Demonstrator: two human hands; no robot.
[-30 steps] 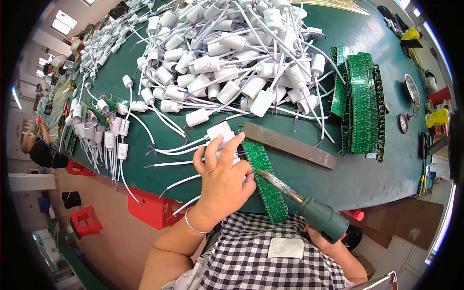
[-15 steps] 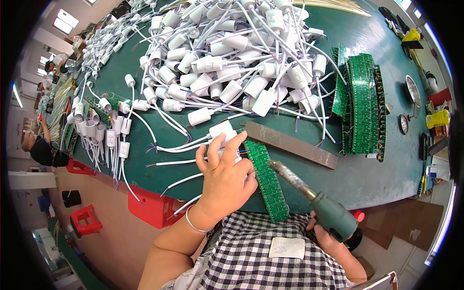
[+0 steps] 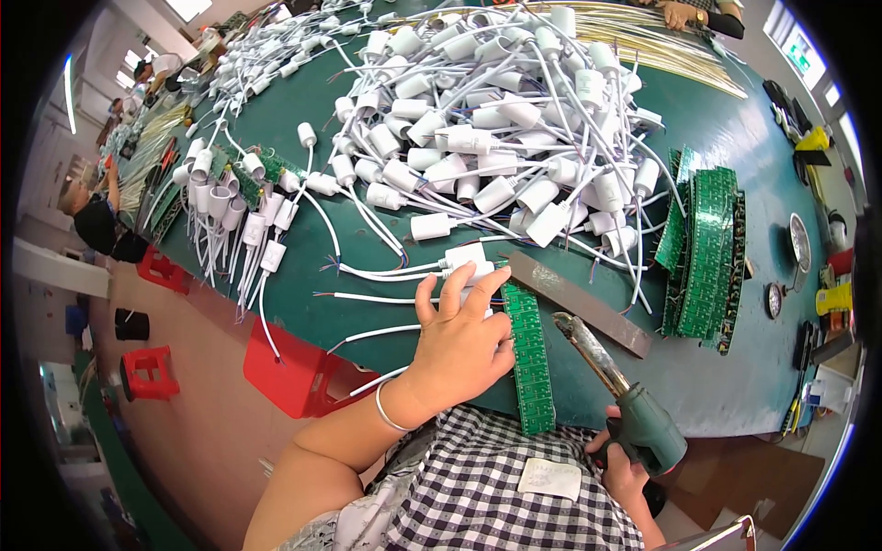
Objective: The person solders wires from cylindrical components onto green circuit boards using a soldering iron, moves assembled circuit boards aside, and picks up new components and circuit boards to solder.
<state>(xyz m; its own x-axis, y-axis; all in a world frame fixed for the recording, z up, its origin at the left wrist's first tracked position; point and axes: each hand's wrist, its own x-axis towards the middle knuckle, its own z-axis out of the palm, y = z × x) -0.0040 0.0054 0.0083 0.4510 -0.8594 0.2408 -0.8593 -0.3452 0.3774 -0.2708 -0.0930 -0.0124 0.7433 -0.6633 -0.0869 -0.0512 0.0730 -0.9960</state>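
Observation:
My left hand [image 3: 457, 354] is bent over a white lamp holder [image 3: 465, 257] with a cable. Its index fingertip touches the wire end at the top of a green circuit board strip [image 3: 531, 367]; the thumb is beside the board's left edge. Another lamp holder is partly hidden under the fingers. My right hand [image 3: 627, 477] grips the handle of a green soldering gun [image 3: 650, 430]. Its metal tip points up and left, just right of the strip and apart from it. A brown metal bar [image 3: 583, 306] lies aslant by the strip's top end.
A big heap of white lamp holders [image 3: 487, 138] covers the table's far middle. Stacked green boards [image 3: 712, 257] stand at the right, near small metal dishes [image 3: 799, 243]. More lamp holders [image 3: 220, 202] lie at the left. A red stool [image 3: 294, 367] is below the table edge; other people sit further off.
The view has shifted, so the table appears further right and lower. The soldering gun's tip has moved away from the board strip, to its right. My left hand keeps its place at the strip's top.

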